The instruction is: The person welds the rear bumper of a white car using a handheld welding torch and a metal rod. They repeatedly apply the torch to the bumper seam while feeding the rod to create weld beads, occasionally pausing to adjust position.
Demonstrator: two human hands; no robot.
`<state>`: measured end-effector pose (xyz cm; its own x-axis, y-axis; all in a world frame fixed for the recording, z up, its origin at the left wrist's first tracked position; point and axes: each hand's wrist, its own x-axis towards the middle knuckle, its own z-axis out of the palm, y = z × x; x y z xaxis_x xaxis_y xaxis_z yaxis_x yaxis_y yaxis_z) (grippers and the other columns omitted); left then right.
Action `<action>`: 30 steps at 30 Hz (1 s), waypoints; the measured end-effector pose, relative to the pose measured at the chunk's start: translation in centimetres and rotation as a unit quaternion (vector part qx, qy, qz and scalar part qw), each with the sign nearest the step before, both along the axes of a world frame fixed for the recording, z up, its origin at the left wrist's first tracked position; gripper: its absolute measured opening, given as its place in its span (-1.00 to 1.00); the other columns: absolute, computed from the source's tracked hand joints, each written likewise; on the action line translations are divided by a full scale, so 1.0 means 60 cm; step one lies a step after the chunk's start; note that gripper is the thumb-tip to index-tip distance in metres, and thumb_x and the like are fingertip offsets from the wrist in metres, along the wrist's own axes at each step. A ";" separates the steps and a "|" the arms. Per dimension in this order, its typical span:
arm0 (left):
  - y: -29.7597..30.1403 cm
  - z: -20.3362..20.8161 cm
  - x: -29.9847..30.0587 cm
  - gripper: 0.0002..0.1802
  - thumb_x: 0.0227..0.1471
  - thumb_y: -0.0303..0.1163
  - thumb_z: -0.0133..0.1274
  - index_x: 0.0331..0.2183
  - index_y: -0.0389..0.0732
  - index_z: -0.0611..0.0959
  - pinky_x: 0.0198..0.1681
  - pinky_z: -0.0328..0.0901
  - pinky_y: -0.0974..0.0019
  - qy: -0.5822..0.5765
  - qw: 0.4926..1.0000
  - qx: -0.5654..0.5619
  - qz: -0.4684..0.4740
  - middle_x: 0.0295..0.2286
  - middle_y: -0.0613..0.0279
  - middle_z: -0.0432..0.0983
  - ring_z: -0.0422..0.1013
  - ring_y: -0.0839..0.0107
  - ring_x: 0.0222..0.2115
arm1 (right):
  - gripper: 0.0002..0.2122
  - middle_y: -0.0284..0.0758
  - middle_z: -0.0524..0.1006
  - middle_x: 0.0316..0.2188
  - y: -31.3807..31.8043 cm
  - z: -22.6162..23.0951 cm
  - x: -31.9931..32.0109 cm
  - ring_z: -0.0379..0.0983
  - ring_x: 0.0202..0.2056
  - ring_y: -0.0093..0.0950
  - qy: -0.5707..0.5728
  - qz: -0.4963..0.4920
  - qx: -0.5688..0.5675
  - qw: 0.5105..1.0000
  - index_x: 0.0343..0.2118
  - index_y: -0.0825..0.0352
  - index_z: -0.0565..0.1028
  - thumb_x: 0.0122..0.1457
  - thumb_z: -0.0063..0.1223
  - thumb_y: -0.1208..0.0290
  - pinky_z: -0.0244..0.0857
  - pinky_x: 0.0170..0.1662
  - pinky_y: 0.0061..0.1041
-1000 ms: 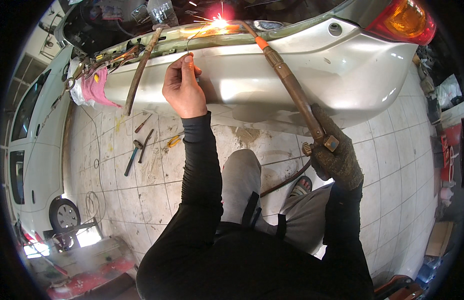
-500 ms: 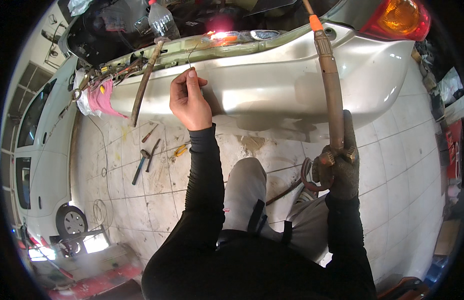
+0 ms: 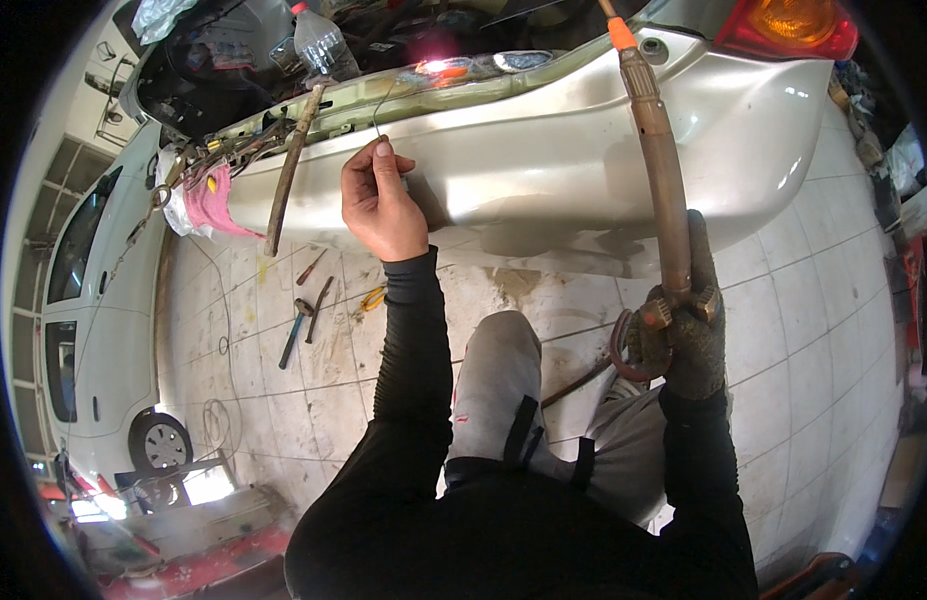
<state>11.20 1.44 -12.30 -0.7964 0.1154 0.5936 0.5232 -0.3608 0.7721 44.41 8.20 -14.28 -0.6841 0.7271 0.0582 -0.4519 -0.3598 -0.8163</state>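
My left hand (image 3: 386, 205), bare, pinches a thin bent wire rod (image 3: 377, 112) between thumb and fingers, just above the silver car bumper (image 3: 554, 165). The rod points up toward the greenish body panel edge (image 3: 349, 120). In a dark work glove, my right hand (image 3: 696, 345) grips the lower end of a gas torch (image 3: 656, 160) with brass knobs and a reddish hose loop. The torch stands nearly upright in view, with an orange collar and a copper tube running out at the top edge. A bright pink-orange glow (image 3: 444, 68) shows on the panel; the torch tip is hidden.
A wooden stick (image 3: 292, 185) leans on the bumper beside a plastic bottle (image 3: 324, 45). A pink cloth (image 3: 210, 205) and tools lie at the left end. A hammer (image 3: 296, 330) and pliers (image 3: 374, 298) lie on the tiles. A white car (image 3: 109, 320) stands left.
The view has shifted slightly, and floor things appear a little farther right. Both hands keep their holds; the rod and the torch stay in nearly the same place over the bumper.
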 end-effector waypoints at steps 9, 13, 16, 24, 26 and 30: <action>0.001 0.001 0.002 -0.75 0.27 -0.33 0.14 -0.22 -0.37 0.61 -0.29 0.33 0.44 0.001 1.000 -0.011 0.020 -0.48 0.21 0.57 0.43 0.53 -0.46 | -0.18 -0.25 0.58 -0.39 0.005 -0.006 -0.001 0.56 -0.53 -0.49 0.005 0.003 0.005 1.000 0.40 0.32 0.04 0.15 0.31 0.35 0.50 -0.53 -0.49; 0.002 -0.001 0.002 -0.75 0.27 -0.33 0.14 -0.22 -0.37 0.61 -0.28 0.32 0.44 -0.003 1.000 -0.011 0.019 -0.49 0.21 0.57 0.43 0.53 -0.45 | -0.13 -0.26 0.57 -0.42 0.001 0.003 -0.001 0.53 -0.56 -0.51 0.005 0.000 0.002 1.000 0.43 0.30 -0.02 0.15 0.30 0.34 0.48 -0.55 -0.49; 0.000 -0.003 0.003 -0.76 0.26 -0.34 0.14 -0.22 -0.36 0.62 -0.29 0.32 0.45 -0.001 1.000 -0.013 0.025 -0.49 0.21 0.58 0.43 0.54 -0.46 | -0.11 -0.26 0.57 -0.43 -0.002 0.013 -0.003 0.51 -0.58 -0.52 -0.015 -0.003 0.003 1.000 0.44 0.28 -0.05 0.15 0.31 0.31 0.46 -0.57 -0.49; 0.001 0.000 0.006 -0.79 0.26 -0.36 0.14 -0.23 -0.35 0.64 -0.32 0.31 0.47 -0.002 1.000 -0.001 0.029 -0.49 0.24 0.58 0.42 0.56 -0.46 | -0.12 -0.30 0.55 -0.47 -0.002 0.017 -0.005 0.50 -0.60 -0.52 -0.068 -0.008 0.016 0.998 0.44 0.26 -0.04 0.14 0.29 0.33 0.43 -0.60 -0.50; -0.006 0.000 0.011 -0.77 0.27 -0.34 0.13 -0.22 -0.35 0.62 -0.30 0.31 0.47 -0.009 0.999 -0.017 0.026 -0.48 0.24 0.57 0.42 0.56 -0.45 | -0.11 -0.36 0.50 -0.51 -0.009 0.021 -0.011 0.45 -0.63 -0.57 -0.096 -0.047 0.020 0.994 0.44 0.27 -0.04 0.11 0.27 0.40 0.37 -0.63 -0.53; -0.004 0.001 0.010 -0.78 0.29 -0.36 0.11 -0.21 -0.36 0.62 -0.29 0.31 0.46 -0.012 1.000 -0.004 0.010 -0.46 0.24 0.56 0.43 0.57 -0.44 | -0.09 -0.42 0.45 -0.57 -0.013 0.025 -0.011 0.38 -0.67 -0.60 -0.053 -0.055 0.012 0.997 0.45 0.25 -0.05 0.07 0.26 0.50 0.31 -0.66 -0.55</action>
